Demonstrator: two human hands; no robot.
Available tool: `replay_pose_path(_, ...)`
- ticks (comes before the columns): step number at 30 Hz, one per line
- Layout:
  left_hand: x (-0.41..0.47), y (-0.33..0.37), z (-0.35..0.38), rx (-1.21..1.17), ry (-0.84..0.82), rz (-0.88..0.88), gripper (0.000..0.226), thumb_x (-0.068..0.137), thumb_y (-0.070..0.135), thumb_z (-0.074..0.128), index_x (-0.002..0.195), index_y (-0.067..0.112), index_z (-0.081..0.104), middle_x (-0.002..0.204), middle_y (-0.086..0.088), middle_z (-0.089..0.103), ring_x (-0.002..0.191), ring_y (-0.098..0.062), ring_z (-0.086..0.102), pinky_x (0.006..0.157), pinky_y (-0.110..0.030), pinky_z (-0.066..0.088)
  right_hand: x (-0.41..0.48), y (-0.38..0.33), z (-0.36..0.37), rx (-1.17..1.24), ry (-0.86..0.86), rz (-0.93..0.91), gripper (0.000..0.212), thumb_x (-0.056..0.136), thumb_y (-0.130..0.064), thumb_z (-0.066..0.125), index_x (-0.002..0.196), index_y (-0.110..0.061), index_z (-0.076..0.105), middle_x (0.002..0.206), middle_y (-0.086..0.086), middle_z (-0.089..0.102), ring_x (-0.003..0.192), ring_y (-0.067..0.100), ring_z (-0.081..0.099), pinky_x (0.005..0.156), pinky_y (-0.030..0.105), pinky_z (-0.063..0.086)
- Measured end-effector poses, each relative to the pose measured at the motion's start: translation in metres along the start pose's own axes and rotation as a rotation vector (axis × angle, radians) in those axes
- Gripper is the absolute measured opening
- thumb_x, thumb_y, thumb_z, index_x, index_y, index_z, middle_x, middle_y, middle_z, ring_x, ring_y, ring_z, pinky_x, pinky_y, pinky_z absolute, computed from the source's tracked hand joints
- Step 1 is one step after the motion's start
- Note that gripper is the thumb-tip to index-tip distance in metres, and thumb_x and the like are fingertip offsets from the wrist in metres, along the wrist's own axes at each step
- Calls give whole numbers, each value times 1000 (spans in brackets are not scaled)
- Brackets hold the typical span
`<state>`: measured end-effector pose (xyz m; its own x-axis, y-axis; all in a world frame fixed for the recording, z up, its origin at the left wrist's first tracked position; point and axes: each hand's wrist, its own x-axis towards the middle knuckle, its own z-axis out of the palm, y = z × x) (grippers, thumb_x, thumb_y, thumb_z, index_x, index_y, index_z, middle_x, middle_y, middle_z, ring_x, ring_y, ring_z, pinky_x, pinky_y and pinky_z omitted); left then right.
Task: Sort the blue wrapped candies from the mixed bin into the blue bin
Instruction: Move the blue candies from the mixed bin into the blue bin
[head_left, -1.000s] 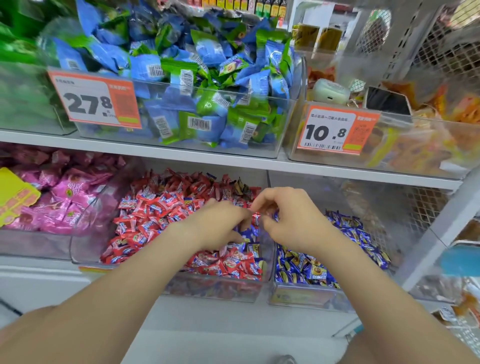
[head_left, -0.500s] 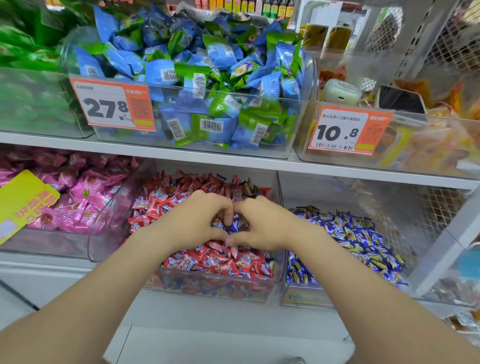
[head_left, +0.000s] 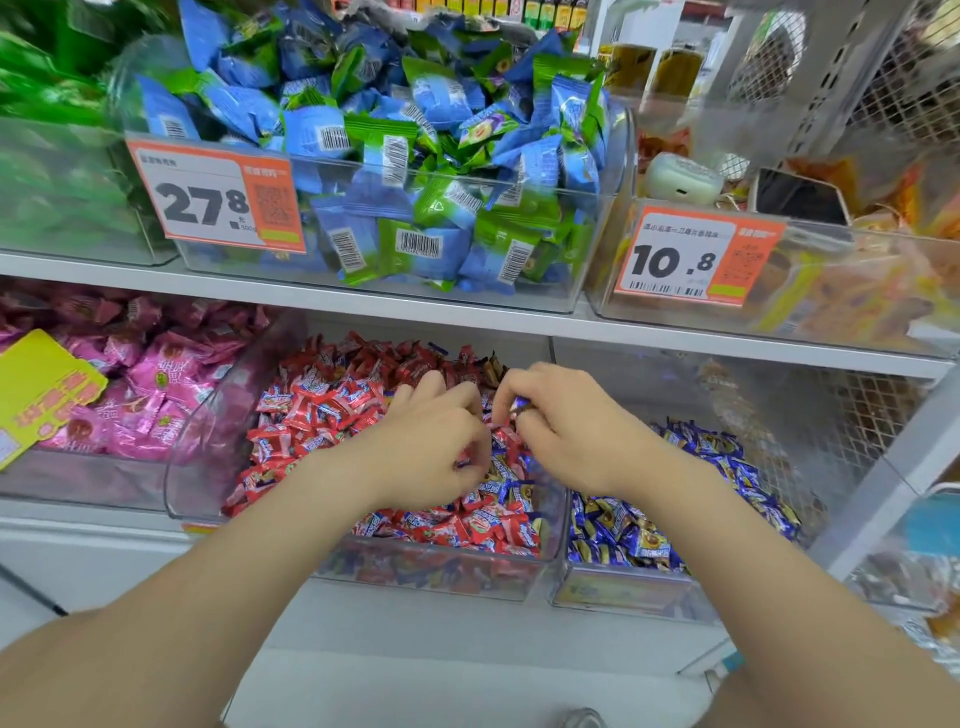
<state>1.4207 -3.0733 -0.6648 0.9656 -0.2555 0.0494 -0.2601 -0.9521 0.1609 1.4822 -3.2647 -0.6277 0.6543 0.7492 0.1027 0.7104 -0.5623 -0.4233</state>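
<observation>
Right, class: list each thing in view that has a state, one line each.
mixed bin: mostly red candies, some blue candies mixed in
blue bin: part full
left hand: fingers curled among candies, hold unclear
right hand: pinches a blue candy over the mixed bin

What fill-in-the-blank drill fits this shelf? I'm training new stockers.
The left hand and right hand reach into the mixed bin, which holds mostly ____ candies. The blue bin stands on its ____ side. The price tag above the blue bin reads ____.
Missing: red; right; 10.8
</observation>
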Motion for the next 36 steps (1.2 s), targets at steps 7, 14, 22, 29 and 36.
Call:
replay_pose_path(7, -4, 5, 6, -24, -185, -52, 52, 66, 78, 78, 101, 41, 73, 104, 14, 47, 100, -16, 31, 81, -38, 27, 20, 4, 18, -338, -78, -18, 22, 106, -17, 48, 87, -16, 60, 84, 2, 61, 84, 28, 61, 70, 42, 47)
replay_pose_path(14, -12, -17, -9, 239, -44, -209, 12, 79, 44, 74, 87, 35, 70, 101, 10, 43, 109, -22, 35, 86, -42, 28, 34, 3, 21, -356, -171, 52, 25, 88, -23, 57, 93, -6, 74, 80, 11, 70, 89, 27, 63, 77, 46, 60)
replay_pose_path(22, -15, -33, -13, 42, 64, -220, 21, 81, 57, 75, 86, 37, 70, 105, 13, 43, 106, -20, 33, 86, -40, 28, 50, -23, 36, -725, -459, 170, 60, 86, -73, 68, 101, -20, 45, 85, -2, 41, 89, 25, 52, 82, 41, 47)
replay_pose_path(29, 9, -14, 7, 172, 18, -180, 46, 81, 74, 66, 86, 28, 68, 95, 8, 50, 100, -20, 36, 83, -41, 26, 53, -21, 42, -799, -438, 186, 44, 93, -50, 75, 119, -19, 56, 107, 2, 60, 92, 25, 58, 75, 37, 46)
replay_pose_path(36, 16, 4, 12, 340, -56, -270, 41, 88, 53, 70, 86, 22, 43, 110, -1, 56, 119, -29, 44, 101, -49, 31, 47, -27, 44, -896, -457, 165, 24, 105, -14, 56, 127, -19, 61, 121, 2, 62, 107, 23, 63, 75, 35, 39)
